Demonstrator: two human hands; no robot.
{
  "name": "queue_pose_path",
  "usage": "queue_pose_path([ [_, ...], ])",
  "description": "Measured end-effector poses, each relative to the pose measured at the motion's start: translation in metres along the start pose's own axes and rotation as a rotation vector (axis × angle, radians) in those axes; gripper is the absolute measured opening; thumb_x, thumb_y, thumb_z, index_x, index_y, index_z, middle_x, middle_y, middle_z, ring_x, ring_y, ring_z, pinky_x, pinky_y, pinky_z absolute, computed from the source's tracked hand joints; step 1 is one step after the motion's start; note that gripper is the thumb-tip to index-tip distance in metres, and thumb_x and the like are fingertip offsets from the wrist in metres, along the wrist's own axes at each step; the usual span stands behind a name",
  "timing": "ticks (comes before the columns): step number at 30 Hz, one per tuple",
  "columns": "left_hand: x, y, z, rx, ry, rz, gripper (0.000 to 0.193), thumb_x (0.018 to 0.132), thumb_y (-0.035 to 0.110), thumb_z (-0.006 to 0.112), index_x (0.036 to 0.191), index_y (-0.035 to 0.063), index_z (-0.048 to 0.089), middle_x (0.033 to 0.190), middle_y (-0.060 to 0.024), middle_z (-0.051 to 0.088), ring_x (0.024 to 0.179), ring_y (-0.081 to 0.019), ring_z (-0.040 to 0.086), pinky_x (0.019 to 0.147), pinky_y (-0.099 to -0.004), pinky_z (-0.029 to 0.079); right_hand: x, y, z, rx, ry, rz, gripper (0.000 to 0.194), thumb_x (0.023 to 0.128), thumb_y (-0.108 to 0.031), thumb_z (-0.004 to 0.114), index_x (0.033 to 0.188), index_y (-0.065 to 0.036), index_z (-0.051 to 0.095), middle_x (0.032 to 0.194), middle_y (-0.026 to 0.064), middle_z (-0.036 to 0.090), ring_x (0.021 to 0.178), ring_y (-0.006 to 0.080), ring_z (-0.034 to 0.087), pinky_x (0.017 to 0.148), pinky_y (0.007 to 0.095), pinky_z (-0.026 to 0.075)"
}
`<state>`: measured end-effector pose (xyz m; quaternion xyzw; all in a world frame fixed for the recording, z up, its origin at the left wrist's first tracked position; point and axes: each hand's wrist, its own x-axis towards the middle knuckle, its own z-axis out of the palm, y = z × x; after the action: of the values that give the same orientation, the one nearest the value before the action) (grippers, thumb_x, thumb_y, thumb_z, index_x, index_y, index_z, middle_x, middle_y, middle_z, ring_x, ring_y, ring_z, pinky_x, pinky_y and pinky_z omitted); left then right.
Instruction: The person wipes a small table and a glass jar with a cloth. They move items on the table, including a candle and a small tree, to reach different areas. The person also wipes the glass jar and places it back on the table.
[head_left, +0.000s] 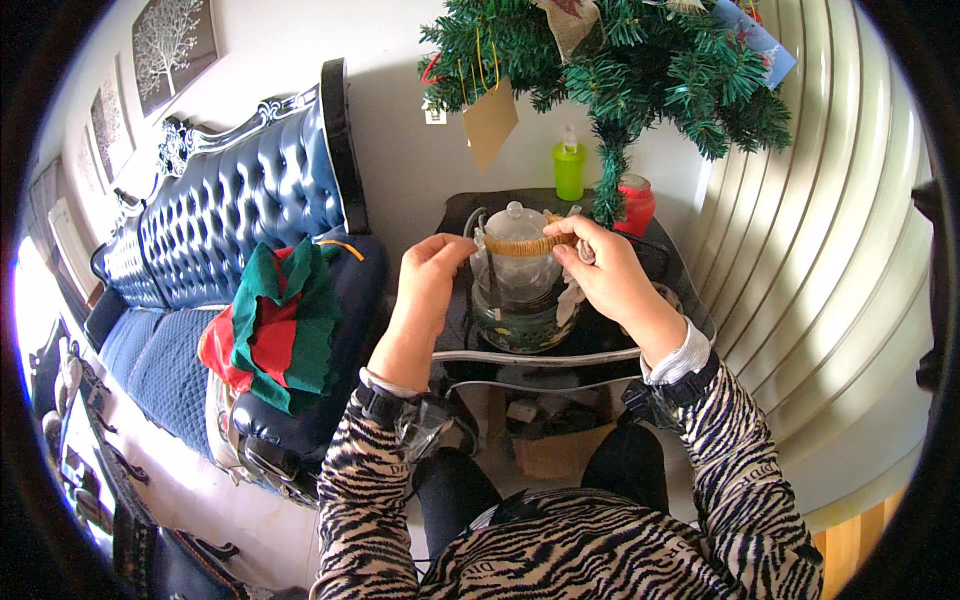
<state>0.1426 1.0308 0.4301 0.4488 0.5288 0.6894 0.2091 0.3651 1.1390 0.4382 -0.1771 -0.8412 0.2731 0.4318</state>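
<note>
A glass teapot (517, 274) with a knobbed glass lid stands on a dark green, patterned round base (517, 330) on a black side table. Across the front of the teapot runs a curved handle wrapped in tan cord (525, 246). My right hand (604, 266) pinches the right end of this handle between thumb and fingers. At its left end, the bent fingertips of my left hand (435, 274) meet a whitish, translucent piece; whether they grip it is unclear. More translucent material hangs below my right fingers.
An artificial Christmas tree (622, 82) with hanging cards rises behind the table (457, 206). Near its trunk stand a green bottle (569, 171) and a red jar (636, 206). To the left, a red and green cloth (289, 322) lies on a tufted blue sofa (247, 180).
</note>
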Motion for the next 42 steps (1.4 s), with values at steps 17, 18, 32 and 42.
queue_pose_path([
  [17, 0.016, -0.005, -0.019, -0.248, 0.08, 0.011, 0.02, 0.098, 0.023, 0.068, 0.1, 0.0045, 0.078, 0.082, 0.0063, 0.059, 0.072, -0.0041, 0.044, 0.066, -0.0217, 0.033, -0.009, 0.007, 0.005, -0.026, 0.015, -0.053, 0.018, 0.095, -0.01, 0.07, 0.112, -0.005, 0.064, 0.065, 0.0066, 0.052, 0.059, 0.0155, 0.052, 0.058, 0.0325, 0.042],
  [18, 0.019, -0.007, -0.02, -0.262, 0.103, 0.011, 0.02, 0.098, 0.022, 0.068, 0.099, 0.0043, 0.078, 0.082, 0.0062, 0.059, 0.072, -0.0042, 0.044, 0.066, -0.0218, 0.033, -0.009, 0.007, 0.005, -0.041, 0.025, -0.065, 0.018, 0.095, -0.01, 0.07, 0.112, -0.005, 0.064, 0.065, 0.0066, 0.052, 0.059, 0.0154, 0.052, 0.058, 0.0324, 0.042],
  [32, 0.058, -0.034, -0.082, 0.856, 0.307, 0.25, 0.03, 0.095, 0.033, 0.063, 0.096, 0.0072, 0.08, 0.092, -0.0177, 0.074, 0.089, -0.0398, 0.07, 0.084, -0.0455, 0.056, -0.011, 0.006, 0.0, -0.014, -0.093, 0.137, 0.012, 0.102, -0.009, 0.063, 0.114, -0.005, 0.063, 0.086, -0.0029, 0.063, 0.082, 0.0061, 0.058, 0.074, 0.0243, 0.048],
  [42, -0.018, -0.014, -0.031, 0.909, 0.269, 0.854, 0.008, 0.088, 0.014, 0.072, 0.092, 0.0103, 0.067, 0.088, -0.009, 0.06, 0.082, -0.0317, 0.064, 0.071, -0.0421, 0.055, -0.014, 0.005, 0.004, -0.023, -0.029, 0.022, 0.014, 0.099, -0.006, 0.067, 0.112, -0.004, 0.063, 0.075, -0.0024, 0.054, 0.071, 0.0049, 0.049, 0.065, 0.0244, 0.043],
])
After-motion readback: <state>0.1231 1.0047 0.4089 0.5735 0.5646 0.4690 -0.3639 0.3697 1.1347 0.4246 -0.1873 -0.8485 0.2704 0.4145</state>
